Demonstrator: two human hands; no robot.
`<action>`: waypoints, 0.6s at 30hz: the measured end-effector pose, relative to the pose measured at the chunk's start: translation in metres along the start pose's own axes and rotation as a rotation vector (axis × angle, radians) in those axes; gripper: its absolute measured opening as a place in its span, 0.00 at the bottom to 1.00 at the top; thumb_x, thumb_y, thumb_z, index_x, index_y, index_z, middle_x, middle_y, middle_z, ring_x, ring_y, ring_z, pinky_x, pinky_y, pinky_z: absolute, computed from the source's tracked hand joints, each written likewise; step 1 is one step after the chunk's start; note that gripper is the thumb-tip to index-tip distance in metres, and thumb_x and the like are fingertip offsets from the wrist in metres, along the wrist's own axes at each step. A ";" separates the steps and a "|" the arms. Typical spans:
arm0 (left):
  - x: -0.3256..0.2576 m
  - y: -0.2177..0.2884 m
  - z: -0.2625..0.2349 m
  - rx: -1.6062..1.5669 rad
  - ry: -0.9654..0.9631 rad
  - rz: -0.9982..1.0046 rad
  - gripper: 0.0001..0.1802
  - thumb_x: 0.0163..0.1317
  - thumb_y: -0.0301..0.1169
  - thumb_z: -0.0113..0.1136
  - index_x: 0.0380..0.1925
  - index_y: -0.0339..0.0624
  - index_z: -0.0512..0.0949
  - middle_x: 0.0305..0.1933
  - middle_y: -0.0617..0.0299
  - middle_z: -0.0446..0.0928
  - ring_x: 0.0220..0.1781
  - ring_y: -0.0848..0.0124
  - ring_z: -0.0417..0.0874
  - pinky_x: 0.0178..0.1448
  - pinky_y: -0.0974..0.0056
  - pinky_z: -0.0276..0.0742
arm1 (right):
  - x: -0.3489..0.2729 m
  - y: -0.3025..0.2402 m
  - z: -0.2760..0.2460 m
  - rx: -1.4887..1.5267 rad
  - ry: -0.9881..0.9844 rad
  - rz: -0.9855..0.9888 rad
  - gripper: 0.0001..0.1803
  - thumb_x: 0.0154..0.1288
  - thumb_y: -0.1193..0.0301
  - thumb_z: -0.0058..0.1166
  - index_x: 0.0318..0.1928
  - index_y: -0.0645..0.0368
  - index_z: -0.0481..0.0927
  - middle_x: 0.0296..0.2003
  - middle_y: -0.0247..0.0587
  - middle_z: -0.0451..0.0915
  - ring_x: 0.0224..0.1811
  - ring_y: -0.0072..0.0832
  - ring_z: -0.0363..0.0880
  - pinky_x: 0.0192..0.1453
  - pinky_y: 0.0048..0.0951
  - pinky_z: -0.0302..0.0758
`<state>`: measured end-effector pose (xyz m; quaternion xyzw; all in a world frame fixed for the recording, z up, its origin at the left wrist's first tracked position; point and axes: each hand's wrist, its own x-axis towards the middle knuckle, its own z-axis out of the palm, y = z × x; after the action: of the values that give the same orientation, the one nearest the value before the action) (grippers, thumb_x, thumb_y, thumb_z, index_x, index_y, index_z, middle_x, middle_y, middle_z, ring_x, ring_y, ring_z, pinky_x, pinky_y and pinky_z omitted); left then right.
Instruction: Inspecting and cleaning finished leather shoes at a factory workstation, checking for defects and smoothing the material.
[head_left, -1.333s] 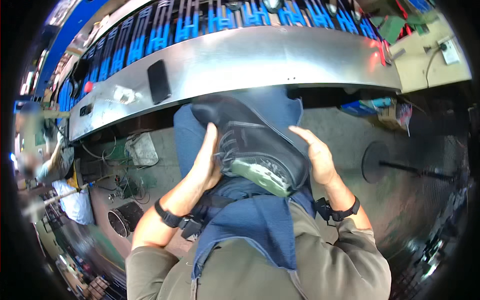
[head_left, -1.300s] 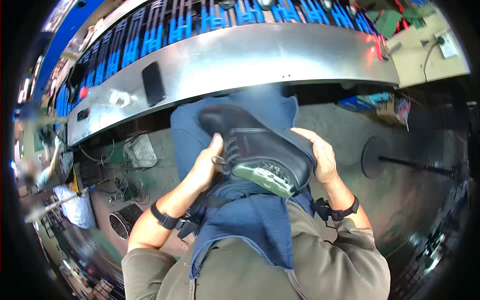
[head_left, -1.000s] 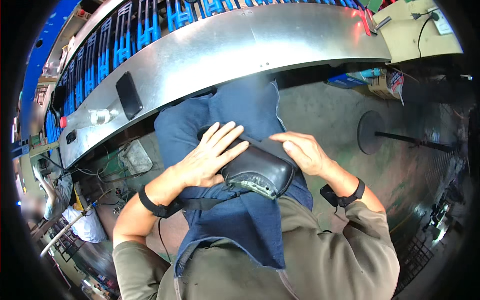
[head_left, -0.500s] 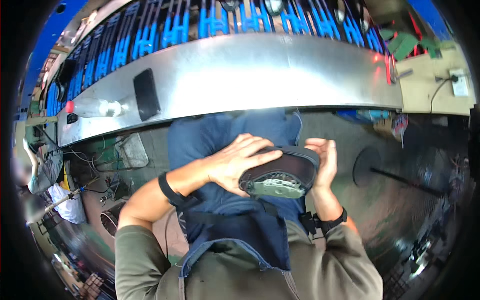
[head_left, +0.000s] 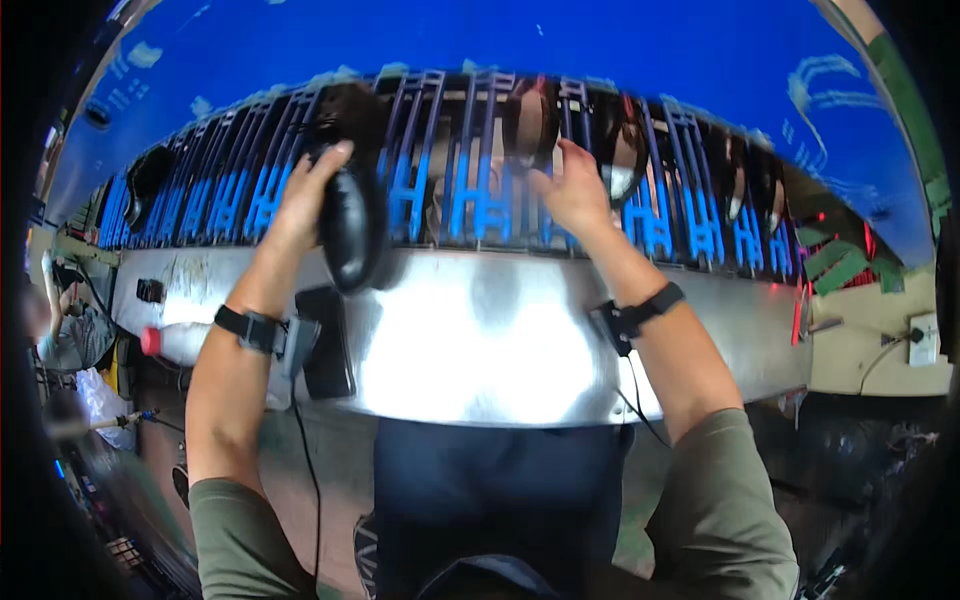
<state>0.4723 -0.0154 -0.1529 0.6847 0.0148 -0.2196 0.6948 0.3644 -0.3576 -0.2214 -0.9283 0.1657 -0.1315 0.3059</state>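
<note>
Black leather shoe with a glossy rounded end (head_left: 353, 225) at ten o'clock of the view, held over the near edge of a rack of slim blue-and-black metal bars (head_left: 418, 195); rounded end points toward six, far end dark, blurred, hard to separate from what lies behind. Bare left hand (head_left: 305, 200) grasps its nine-o'clock side, thumb over the top. Grip looks one-sided: smooth leather could slip or swivel if the thumb eases, and the far end could catch a bar if brought in at a slant. Bare right hand (head_left: 580, 195), between one and two o'clock, has fingers loosely parted, nothing seen in its grasp; just beside it, a dark brown-black shoe (head_left: 530, 120) on the rack. Contact there: cannot tell. A careless sweep could knock that one askew. Toward six from the rack, a shiny brushed-steel ledge (head_left: 480, 340). At half past eight on it, a flat black phone (head_left: 333, 370), partly behind the left wrist's gear; near nine, a clear plastic bottle with a red cap (head_left: 180, 342), partly behind the forearm. Thin black wrist cable (head_left: 308, 450) hangs toward seven; could snag on the ledge's edge during a long reach.
</note>
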 end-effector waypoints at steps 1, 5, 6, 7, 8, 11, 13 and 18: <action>0.030 0.002 -0.013 0.227 0.204 0.086 0.43 0.57 0.52 0.73 0.64 0.37 0.69 0.47 0.52 0.82 0.46 0.56 0.87 0.53 0.53 0.83 | 0.024 -0.007 0.021 -0.106 0.097 -0.002 0.38 0.67 0.46 0.58 0.66 0.63 0.70 0.68 0.59 0.70 0.70 0.55 0.69 0.70 0.48 0.70; 0.106 -0.062 -0.069 1.111 0.427 0.382 0.62 0.51 0.53 0.77 0.74 0.32 0.52 0.72 0.32 0.64 0.72 0.38 0.68 0.72 0.51 0.69 | 0.081 -0.009 0.066 -0.404 -0.146 -0.094 0.46 0.62 0.37 0.54 0.73 0.51 0.66 0.71 0.54 0.68 0.73 0.50 0.66 0.74 0.44 0.67; 0.107 -0.070 -0.079 1.111 0.436 0.365 0.67 0.51 0.52 0.78 0.76 0.28 0.45 0.75 0.31 0.57 0.76 0.40 0.62 0.75 0.52 0.66 | 0.082 -0.016 0.059 -0.396 -0.145 -0.090 0.46 0.62 0.37 0.54 0.73 0.51 0.66 0.71 0.54 0.68 0.73 0.50 0.66 0.74 0.44 0.67; 0.094 -0.059 -0.072 1.054 0.311 0.282 0.65 0.54 0.48 0.77 0.74 0.22 0.44 0.76 0.30 0.56 0.74 0.38 0.64 0.74 0.51 0.67 | 0.082 -0.021 0.039 -0.400 -0.331 0.025 0.45 0.60 0.41 0.57 0.73 0.50 0.65 0.69 0.53 0.70 0.72 0.48 0.68 0.73 0.42 0.68; 0.089 -0.058 -0.069 1.051 0.282 0.244 0.62 0.54 0.46 0.77 0.75 0.25 0.46 0.76 0.31 0.56 0.74 0.38 0.65 0.74 0.51 0.67 | 0.085 -0.026 0.011 -0.395 -0.490 0.134 0.45 0.59 0.45 0.61 0.74 0.49 0.65 0.67 0.53 0.73 0.71 0.46 0.69 0.72 0.40 0.70; 0.025 -0.051 -0.041 1.321 0.185 0.330 0.52 0.53 0.40 0.76 0.73 0.36 0.58 0.74 0.35 0.58 0.72 0.40 0.68 0.73 0.51 0.70 | 0.029 -0.002 -0.043 0.275 -0.153 -0.135 0.45 0.52 0.64 0.65 0.73 0.55 0.64 0.55 0.50 0.81 0.59 0.41 0.79 0.59 0.40 0.76; -0.040 -0.032 0.012 1.409 0.026 0.650 0.43 0.51 0.33 0.77 0.67 0.41 0.68 0.74 0.37 0.59 0.70 0.41 0.71 0.72 0.51 0.72 | -0.041 0.011 -0.097 1.116 -0.427 0.270 0.42 0.53 0.71 0.57 0.72 0.64 0.64 0.49 0.45 0.79 0.46 0.26 0.81 0.51 0.32 0.78; -0.168 0.082 0.198 1.097 -0.579 1.283 0.33 0.57 0.29 0.71 0.64 0.41 0.73 0.75 0.40 0.61 0.73 0.41 0.68 0.73 0.46 0.68 | -0.262 0.070 -0.134 0.435 -0.123 -0.064 0.39 0.55 0.77 0.63 0.70 0.63 0.69 0.67 0.53 0.73 0.71 0.43 0.71 0.74 0.39 0.67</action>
<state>0.2920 -0.1598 -0.0089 0.7150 -0.6545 0.0710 0.2352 0.0635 -0.3788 -0.1974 -0.8516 0.0849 -0.1168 0.5039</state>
